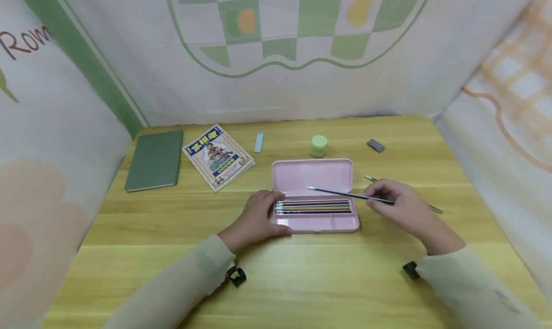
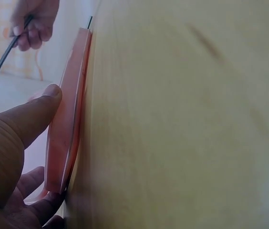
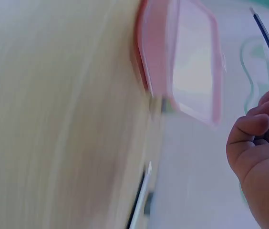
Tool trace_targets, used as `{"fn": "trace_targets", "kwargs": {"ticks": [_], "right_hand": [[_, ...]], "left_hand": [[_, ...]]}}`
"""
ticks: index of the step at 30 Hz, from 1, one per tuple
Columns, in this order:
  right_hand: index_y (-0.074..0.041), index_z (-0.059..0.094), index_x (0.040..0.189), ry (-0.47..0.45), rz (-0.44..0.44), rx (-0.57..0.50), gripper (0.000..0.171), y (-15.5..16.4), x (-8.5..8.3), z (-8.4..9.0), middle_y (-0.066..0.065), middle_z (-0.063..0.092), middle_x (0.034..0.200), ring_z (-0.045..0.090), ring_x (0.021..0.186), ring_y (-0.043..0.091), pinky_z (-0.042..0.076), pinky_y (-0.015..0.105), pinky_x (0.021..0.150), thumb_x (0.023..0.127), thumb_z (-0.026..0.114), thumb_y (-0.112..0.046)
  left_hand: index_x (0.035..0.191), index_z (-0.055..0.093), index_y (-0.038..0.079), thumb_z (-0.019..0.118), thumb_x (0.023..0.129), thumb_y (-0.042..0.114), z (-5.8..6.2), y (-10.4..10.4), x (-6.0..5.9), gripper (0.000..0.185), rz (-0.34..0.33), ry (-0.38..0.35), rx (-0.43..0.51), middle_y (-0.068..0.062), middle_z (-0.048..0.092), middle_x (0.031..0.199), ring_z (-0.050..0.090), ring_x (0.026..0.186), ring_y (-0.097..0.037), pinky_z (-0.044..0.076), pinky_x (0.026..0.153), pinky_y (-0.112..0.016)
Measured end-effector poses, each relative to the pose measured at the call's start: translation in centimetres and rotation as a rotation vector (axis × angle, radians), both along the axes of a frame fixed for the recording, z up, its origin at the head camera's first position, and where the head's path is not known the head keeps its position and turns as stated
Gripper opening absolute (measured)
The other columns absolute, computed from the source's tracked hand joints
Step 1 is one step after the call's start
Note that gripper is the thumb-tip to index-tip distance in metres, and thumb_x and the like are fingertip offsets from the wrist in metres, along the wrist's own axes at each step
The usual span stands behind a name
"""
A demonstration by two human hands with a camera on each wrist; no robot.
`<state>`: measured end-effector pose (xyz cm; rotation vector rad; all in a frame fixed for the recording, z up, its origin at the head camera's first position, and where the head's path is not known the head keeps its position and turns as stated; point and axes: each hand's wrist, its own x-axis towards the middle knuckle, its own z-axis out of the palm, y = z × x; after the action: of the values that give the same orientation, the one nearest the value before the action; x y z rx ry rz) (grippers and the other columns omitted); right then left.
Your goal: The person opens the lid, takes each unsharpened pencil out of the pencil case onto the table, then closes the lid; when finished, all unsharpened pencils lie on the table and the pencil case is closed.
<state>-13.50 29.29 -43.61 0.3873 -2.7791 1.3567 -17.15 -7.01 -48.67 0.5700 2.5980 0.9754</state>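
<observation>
1. An open pink case point(image 1: 315, 195) lies in the middle of the wooden surface point(image 1: 302, 281), its lid point(image 1: 312, 175) folded back flat on the far side.
2. The long upper compartment of its tray holds a row of pencils point(image 1: 312, 207) lying side by side, touching one another; a lower compartment runs below them.
3. The left hand point(image 1: 260, 216) rests on the surface at the left end of the case, fingers curled against its edge. In the left wrist view the thumb point(image 2: 34, 114) presses the case's rim point(image 2: 67, 124), so this grip is closed on the case.
4. The right hand point(image 1: 398, 205) sits just right of the case and pinches a dark pencil point(image 1: 345, 194) near its right end.
5. That pencil slants over the case, its left tip above the lid, lifted clear of the row. The right wrist view shows it running up from the curled fingers point(image 3: 253, 129).
6. Another pencil point(image 1: 433, 208) lies on the surface behind the right hand, partly hidden by it.
7. Beyond the case, near the back edge, stand a small green cylinder point(image 1: 318, 145), a grey eraser point(image 1: 375, 145) to its right and a pale blue strip point(image 1: 258, 141) to its left.
8. Further left lie a colourful booklet point(image 1: 217, 156) and, just beside it, a green notebook point(image 1: 155, 160).
9. Patterned cloth walls point(image 1: 276, 56) close off the surface on three sides.
</observation>
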Motion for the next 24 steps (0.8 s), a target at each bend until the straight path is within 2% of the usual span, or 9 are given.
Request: {"fn": "trace_targets", "kwargs": {"ticks": [4, 8, 10, 13, 15, 21, 24], "right_hand": [[-0.006, 0.068, 0.107, 0.029, -0.123, 0.007, 0.011, 3.5, 0.6, 0.1, -0.006, 0.071, 0.098, 0.064, 0.085, 0.001, 0.053, 0.016, 0.067, 0.097, 0.071, -0.005], [-0.004, 0.067, 0.110, 0.009, -0.228, -0.018, 0.013, 7.8, 1.0, -0.6, -0.020, 0.068, 0.099, 0.062, 0.089, -0.007, 0.050, 0.009, 0.071, 0.099, 0.071, -0.009], [-0.006, 0.066, 0.112, -0.030, -0.278, 0.024, 0.017, 9.9, 1.0, -1.1, -0.026, 0.066, 0.100, 0.059, 0.091, -0.011, 0.049, 0.008, 0.071, 0.101, 0.070, -0.017], [-0.007, 0.066, 0.116, -0.087, -0.305, 0.122, 0.024, 12.5, 0.6, -1.8, -0.028, 0.063, 0.099, 0.055, 0.090, -0.014, 0.047, 0.010, 0.070, 0.102, 0.069, -0.026], [-0.007, 0.066, 0.117, -0.116, -0.299, 0.193, 0.027, 13.6, 0.2, -2.3, -0.023, 0.065, 0.099, 0.054, 0.087, -0.014, 0.047, 0.012, 0.069, 0.101, 0.069, -0.029], [-0.004, 0.068, 0.117, -0.165, -0.227, 0.279, 0.030, 14.4, -1.2, -3.2, 0.009, 0.073, 0.107, 0.055, 0.085, -0.008, 0.045, 0.015, 0.070, 0.101, 0.069, -0.030], [-0.005, 0.068, 0.118, -0.180, -0.216, 0.298, 0.031, 14.6, -1.7, -3.1, 0.015, 0.072, 0.111, 0.056, 0.086, -0.006, 0.045, 0.016, 0.071, 0.102, 0.068, -0.031]], "left_hand": [[0.154, 0.047, 0.022, 0.092, 0.073, 0.052, 0.0, 0.0, 0.0, 0.097, -0.003, -0.001, 0.006, -0.005, 0.045, 0.158, 0.031, 0.150, -0.028, 0.020, 0.126, -0.049], [0.153, 0.048, 0.021, 0.092, 0.073, 0.052, 0.0, 0.0, 0.0, 0.097, -0.006, 0.002, 0.012, -0.006, 0.046, 0.157, 0.031, 0.150, -0.029, 0.020, 0.126, -0.049], [0.153, 0.048, 0.021, 0.092, 0.073, 0.052, 0.0, 0.0, 0.0, 0.097, -0.005, 0.002, 0.009, -0.006, 0.045, 0.158, 0.031, 0.150, -0.029, 0.020, 0.126, -0.049], [0.153, 0.048, 0.022, 0.092, 0.072, 0.052, 0.1, 0.0, -0.1, 0.097, -0.003, 0.002, 0.008, -0.006, 0.045, 0.158, 0.031, 0.150, -0.029, 0.021, 0.125, -0.049], [0.153, 0.048, 0.022, 0.092, 0.072, 0.052, 0.1, 0.0, -0.1, 0.097, -0.004, 0.003, 0.008, -0.006, 0.045, 0.158, 0.031, 0.150, -0.029, 0.021, 0.125, -0.049], [0.153, 0.048, 0.021, 0.092, 0.072, 0.052, 0.0, -0.1, 0.1, 0.097, -0.002, 0.009, -0.005, -0.005, 0.046, 0.157, 0.031, 0.149, -0.028, 0.021, 0.125, -0.049], [0.154, 0.048, 0.021, 0.092, 0.072, 0.052, 0.1, 0.1, 0.2, 0.098, -0.006, 0.019, 0.005, -0.005, 0.047, 0.156, 0.032, 0.149, -0.028, 0.021, 0.125, -0.049]]}}
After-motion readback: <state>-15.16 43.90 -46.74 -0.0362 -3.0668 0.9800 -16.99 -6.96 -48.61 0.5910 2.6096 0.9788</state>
